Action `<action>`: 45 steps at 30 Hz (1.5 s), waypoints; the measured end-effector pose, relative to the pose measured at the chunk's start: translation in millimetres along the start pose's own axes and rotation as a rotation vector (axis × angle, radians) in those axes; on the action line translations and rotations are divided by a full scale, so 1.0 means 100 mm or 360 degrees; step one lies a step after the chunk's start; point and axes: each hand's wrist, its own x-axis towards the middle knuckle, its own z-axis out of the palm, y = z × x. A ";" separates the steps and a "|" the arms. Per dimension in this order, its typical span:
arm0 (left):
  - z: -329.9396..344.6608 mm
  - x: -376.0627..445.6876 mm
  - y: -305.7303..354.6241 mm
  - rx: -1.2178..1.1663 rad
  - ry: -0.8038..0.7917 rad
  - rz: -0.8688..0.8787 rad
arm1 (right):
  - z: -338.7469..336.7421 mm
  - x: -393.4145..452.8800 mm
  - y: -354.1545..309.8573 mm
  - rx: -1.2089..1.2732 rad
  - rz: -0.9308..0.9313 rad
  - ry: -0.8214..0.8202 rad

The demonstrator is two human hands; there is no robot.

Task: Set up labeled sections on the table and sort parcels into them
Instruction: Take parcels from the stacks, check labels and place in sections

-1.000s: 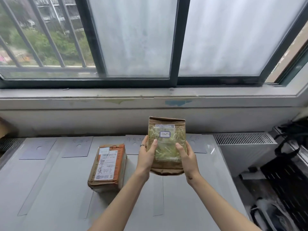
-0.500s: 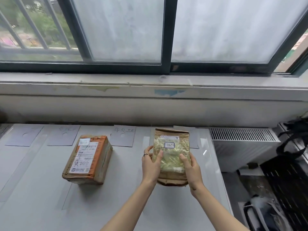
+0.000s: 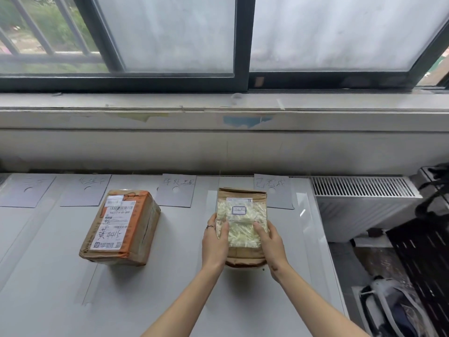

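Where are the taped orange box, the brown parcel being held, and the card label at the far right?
Taped orange box [image 3: 120, 227]: head view, on its white shipping label.
Brown parcel [image 3: 241, 194]: head view, on its bare cardboard top.
Far-right card label [image 3: 274, 190]: head view, on its grey face.

Soft daylight from the frosted window [image 3: 328, 32]; faint shadows, edges bowed, perhaps slightly blurred overall.

Both bare forearms reach forward from below, converging toward the middle. The left hand [image 3: 215, 242] and right hand [image 3: 271, 243] grip a parcel [image 3: 241, 223] between them, thumbs laid on top. The left hand wears a ring.
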 end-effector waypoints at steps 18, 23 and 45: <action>0.10 0.11 -0.19 0.0429 0.0054 0.0144 | 0.08 0.18 0.05 -0.0129 0.0031 -0.0091; 0.13 0.06 -0.22 0.0664 0.0061 0.0281 | 0.06 0.18 0.09 -0.0201 0.0037 -0.0103; -0.09 -0.06 -0.12 0.1427 0.0015 0.0613 | 0.20 -0.09 0.02 -0.1691 -0.1003 0.0288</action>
